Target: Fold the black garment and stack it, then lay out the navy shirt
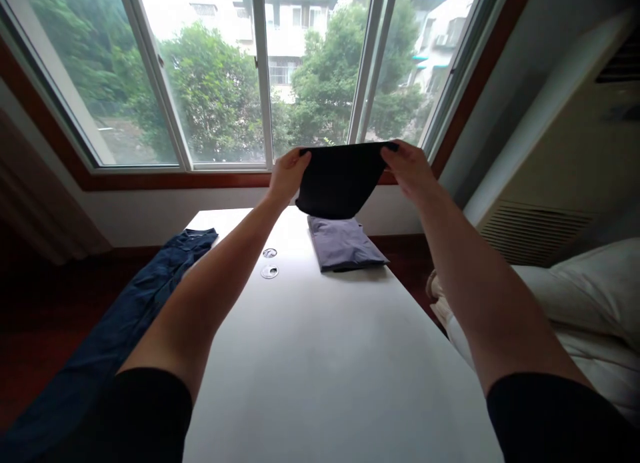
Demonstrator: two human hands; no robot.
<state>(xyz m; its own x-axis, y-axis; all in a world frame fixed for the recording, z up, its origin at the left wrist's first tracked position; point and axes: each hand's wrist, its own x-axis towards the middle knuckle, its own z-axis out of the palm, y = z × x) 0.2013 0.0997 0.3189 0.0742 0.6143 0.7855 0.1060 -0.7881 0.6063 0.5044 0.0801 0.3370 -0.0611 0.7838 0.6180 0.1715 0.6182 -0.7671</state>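
Head view. Both arms stretched forward over a white table [320, 356], black short sleeves visible at the near edge of frame. Left hand [287, 175] clenched on the upper left corner of a folded black garment [340, 180]; right hand [410, 168] clenched on the upper right corner, fingertips curled over the top edge. Garment held up in the air, top edge stretched roughly level between the two hands, lower part hanging in a rounded fold — clear of the table surface, at the far end of the table and in front of the window sill.

Directly beneath the hanging fold: a folded grey garment [345, 244] lying flat on the far right part of the table, seemingly not touched by the black one, though the gap is too narrow to judge with certainty. Left of it, two small round cable ports [269, 263] set in the tabletop, one behind the other. Dark blue jeans [125, 316] draped over the left edge of the table, running from the far left corner down toward the near left of frame.

Beyond the table: a wide window [260, 70] with white frames, trees and buildings outside. At right — a white bed [575, 303] with pillow, just beside the table edge, and a beige air-conditioning unit [565, 176] against the wall.
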